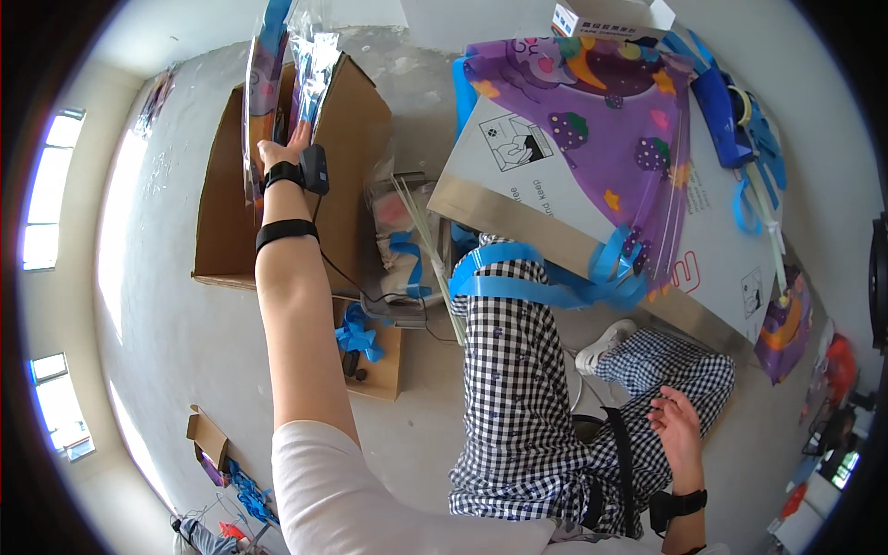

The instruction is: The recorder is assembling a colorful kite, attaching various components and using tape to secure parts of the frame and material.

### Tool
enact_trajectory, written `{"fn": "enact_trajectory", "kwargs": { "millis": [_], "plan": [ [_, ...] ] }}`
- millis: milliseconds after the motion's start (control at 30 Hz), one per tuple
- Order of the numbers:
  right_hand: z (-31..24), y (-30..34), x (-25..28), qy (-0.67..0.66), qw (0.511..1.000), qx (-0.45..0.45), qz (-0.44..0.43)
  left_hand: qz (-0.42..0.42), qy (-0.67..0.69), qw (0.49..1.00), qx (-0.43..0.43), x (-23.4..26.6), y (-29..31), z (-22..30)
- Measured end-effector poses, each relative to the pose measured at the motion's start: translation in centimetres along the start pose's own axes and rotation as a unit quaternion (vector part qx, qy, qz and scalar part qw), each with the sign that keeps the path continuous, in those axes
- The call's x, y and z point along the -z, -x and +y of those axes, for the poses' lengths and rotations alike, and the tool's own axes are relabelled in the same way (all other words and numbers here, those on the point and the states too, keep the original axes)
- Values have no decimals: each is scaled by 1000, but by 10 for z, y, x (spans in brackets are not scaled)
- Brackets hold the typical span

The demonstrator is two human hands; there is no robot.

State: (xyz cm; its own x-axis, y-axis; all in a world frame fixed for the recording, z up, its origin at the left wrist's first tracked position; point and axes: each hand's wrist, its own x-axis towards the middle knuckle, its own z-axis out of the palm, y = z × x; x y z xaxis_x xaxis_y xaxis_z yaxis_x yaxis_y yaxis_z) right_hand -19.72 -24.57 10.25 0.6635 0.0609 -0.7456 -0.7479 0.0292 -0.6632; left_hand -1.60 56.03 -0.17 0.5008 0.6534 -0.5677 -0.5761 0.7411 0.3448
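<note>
At the upper left, my left hand (285,155) reaches over a brown cardboard box (356,139). Its fingers close on long, clear plastic-wrapped packages with purple and blue contents; one package (264,97) stands along the hand's left side, and the fingertips are partly hidden. Low on the right, my right hand (678,430) hovers near my checkered knee, empty, its fingers loosely bent and apart. A purple printed sheet (592,120) with cartoon fruit and a moon lies over a white-topped carton (490,176). From its lower end, blue ribbon (504,289) trails across my thigh.
Beside the box, a grey bin (407,250) holds clear bags, with pale thin rods (430,254) leaning across it. A small carton (379,365) contains blue ribbon. A blue tape dispenser (721,120) rests at the carton's right edge. An open white box (615,23) stands behind.
</note>
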Motion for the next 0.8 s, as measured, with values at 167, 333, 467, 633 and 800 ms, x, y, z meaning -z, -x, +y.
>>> {"fn": "enact_trajectory", "kwargs": {
  "millis": [167, 333, 467, 633, 800],
  "plan": [
    [-1, -2, 0, -1, 999, 16, -34, -129, -264, 955, -51, -1, 73, -123],
    [10, 8, -2, 45, 998, 26, -48, -304, -400, 861, -82, 6, 238, -193],
    [10, 5, 8, 107, 988, 67, -93, -493, -569, 655, -65, -6, 353, -235],
    [7, -10, 23, 112, 966, 202, -120, -603, -663, 435, -92, 18, 443, -301],
    [7, -7, 30, 266, 918, 291, -53, -550, -788, 216, -174, 46, 434, -375]
  ]
}}
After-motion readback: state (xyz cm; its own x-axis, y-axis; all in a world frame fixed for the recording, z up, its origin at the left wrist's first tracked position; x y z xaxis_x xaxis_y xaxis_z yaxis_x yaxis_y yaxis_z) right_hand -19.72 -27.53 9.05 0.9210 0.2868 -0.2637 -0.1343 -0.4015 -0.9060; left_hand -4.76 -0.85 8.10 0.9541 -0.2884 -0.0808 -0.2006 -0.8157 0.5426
